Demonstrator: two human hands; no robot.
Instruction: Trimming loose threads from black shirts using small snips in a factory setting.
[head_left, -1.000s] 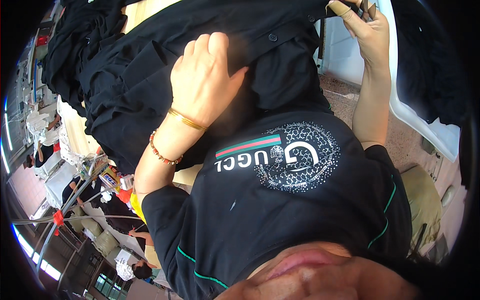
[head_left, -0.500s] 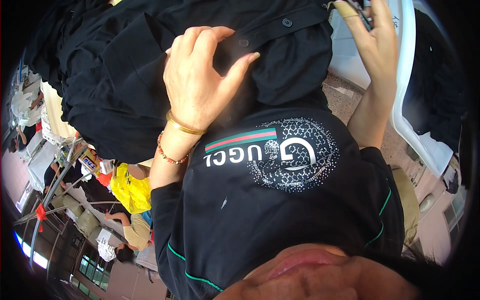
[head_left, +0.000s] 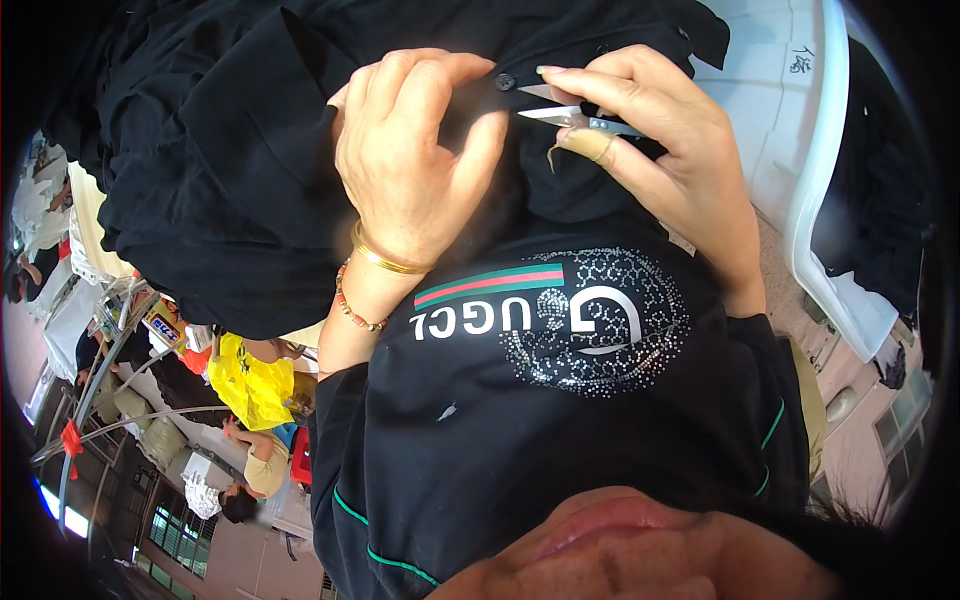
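My right hand [head_left: 665, 140] holds small thread snips [head_left: 598, 122], their two pointed blades apart. A strip of tan tape is wrapped around that thumb, with a loose end hanging. The blade tips are beside a dark round button [head_left: 506, 82] on a black garment [head_left: 220, 140], which is spread in folds before me. My left hand [head_left: 410, 150], with a gold bangle and a beaded bracelet at its wrist, is curled over the cloth. Its index finger and thumb flank the button area, gripping the fabric; part of the grip is hidden under the fingers.
A white plastic tub [head_left: 825, 200] with a raised rim stands at the right, and dark cloth [head_left: 885, 180] lies beyond it. At the left are a yellow plastic bag [head_left: 250, 380], metal rails [head_left: 100, 365] and another person [head_left: 262, 465] seated farther off.
My right hand has come in from the upper right, bringing the snips to the button. The buttoned edge of the garment has shifted, and my left hand has moved slightly right.
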